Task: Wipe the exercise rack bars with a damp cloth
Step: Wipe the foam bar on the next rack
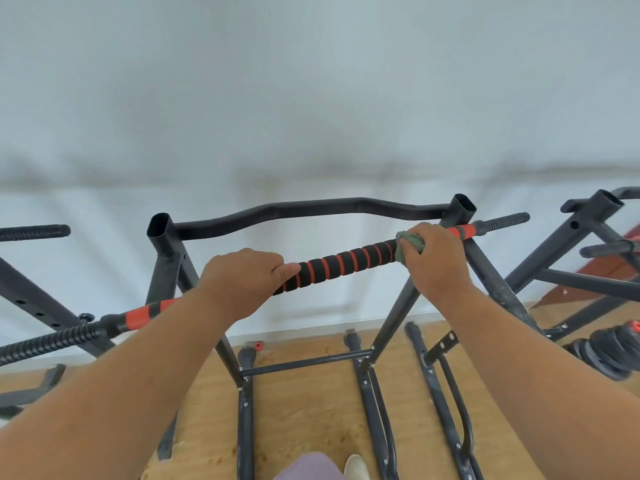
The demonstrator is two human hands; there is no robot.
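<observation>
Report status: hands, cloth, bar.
Left hand grips the black-and-red foam-grip bar. Right hand holds the green cloth wrapped on the bar's right end. Nothing blocking.

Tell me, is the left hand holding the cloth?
No, the green cloth is under the right hand on the striped bar; the left hand grips the bar bare.

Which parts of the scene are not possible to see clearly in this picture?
Head view only:
- Green cloth: mostly covered by the right hand; dampness not visible.
- Striped bar: section under the left hand hidden.
- Weight plates: cut by the right edge.
- Wall: blurred.
</observation>
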